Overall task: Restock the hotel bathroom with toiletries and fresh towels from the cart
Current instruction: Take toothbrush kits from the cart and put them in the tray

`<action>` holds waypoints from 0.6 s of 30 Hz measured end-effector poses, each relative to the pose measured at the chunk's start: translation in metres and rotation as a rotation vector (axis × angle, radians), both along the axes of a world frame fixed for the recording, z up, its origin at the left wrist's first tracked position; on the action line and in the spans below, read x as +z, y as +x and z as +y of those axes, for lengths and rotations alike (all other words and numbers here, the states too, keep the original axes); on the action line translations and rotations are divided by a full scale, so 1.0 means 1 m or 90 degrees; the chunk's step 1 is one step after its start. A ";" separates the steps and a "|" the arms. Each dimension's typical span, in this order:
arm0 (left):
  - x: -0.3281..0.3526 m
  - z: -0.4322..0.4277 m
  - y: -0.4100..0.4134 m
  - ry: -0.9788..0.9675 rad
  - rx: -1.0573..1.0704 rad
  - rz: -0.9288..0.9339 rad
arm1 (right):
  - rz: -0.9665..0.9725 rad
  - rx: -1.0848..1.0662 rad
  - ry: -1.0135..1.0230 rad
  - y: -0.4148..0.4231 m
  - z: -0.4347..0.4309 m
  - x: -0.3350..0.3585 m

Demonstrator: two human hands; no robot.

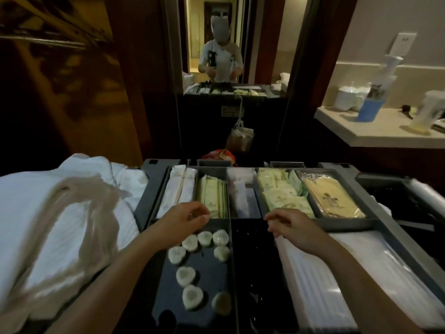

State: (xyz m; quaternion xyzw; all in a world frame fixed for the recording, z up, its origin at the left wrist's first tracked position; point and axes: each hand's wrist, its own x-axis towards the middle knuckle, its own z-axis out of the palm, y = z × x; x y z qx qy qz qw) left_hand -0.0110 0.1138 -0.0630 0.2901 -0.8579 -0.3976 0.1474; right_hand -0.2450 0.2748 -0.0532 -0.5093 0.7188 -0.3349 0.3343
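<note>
Over the cart (375, 203), left hand (183, 219) grip pinches a tiny pale item at 12 o'clock of the soaps (204, 238); right hand (292, 227) grip curled, empty.

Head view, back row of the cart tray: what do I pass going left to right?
White wrapped packets → pale green sachets → white packets → green-printed packs → yellow wrapped stack in the rightmost bin. The towels lie left of the tray.
</note>
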 end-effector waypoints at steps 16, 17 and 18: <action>-0.050 -0.087 -0.102 0.259 0.133 0.002 | 0.128 -0.097 0.159 -0.042 -0.167 -0.070; -0.052 -0.087 -0.104 0.272 0.145 -0.002 | 0.137 -0.113 0.152 -0.043 -0.175 -0.076; -0.054 -0.087 -0.106 0.278 0.155 -0.008 | 0.139 -0.132 0.151 -0.043 -0.181 -0.079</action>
